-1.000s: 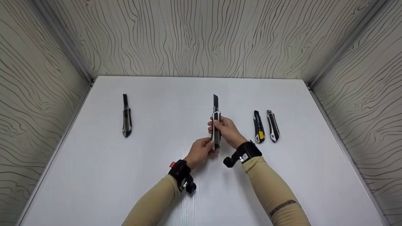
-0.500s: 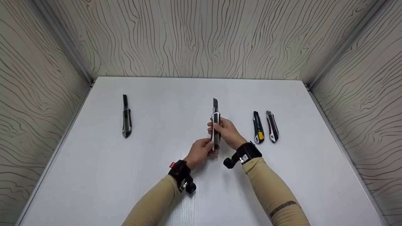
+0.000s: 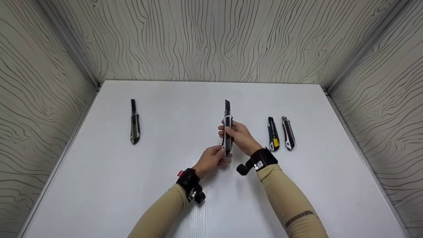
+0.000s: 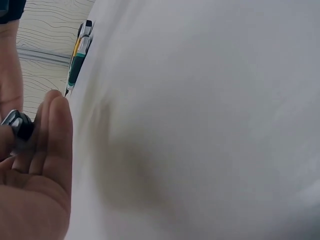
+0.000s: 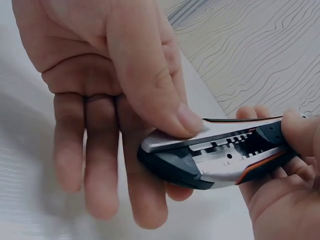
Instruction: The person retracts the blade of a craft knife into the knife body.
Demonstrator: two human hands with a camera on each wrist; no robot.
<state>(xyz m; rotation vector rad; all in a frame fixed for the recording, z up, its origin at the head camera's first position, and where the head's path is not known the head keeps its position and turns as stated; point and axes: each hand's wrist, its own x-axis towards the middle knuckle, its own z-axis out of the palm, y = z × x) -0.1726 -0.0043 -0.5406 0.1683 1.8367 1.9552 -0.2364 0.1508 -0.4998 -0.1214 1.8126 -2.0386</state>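
A snap-off utility knife is held over the middle of the white table, its blade out and pointing to the far side. My left hand pinches the butt end between thumb and fingers. Higher up, my right hand grips the handle with the thumb on its upper face. In the right wrist view the right thumb presses at the black slider, and the left thumb lies on the silver body near the butt. Only the dark end of the knife shows in the left wrist view.
Another utility knife lies at the left of the table, its dark blade out. Right of the hands lie a black and yellow utility knife and a silver and dark one, side by side. Patterned walls enclose the table.
The exposed blade looks slightly shorter than a second ago. The knife has shifted a little toward the far side in the last half second. Both hands keep their hold.
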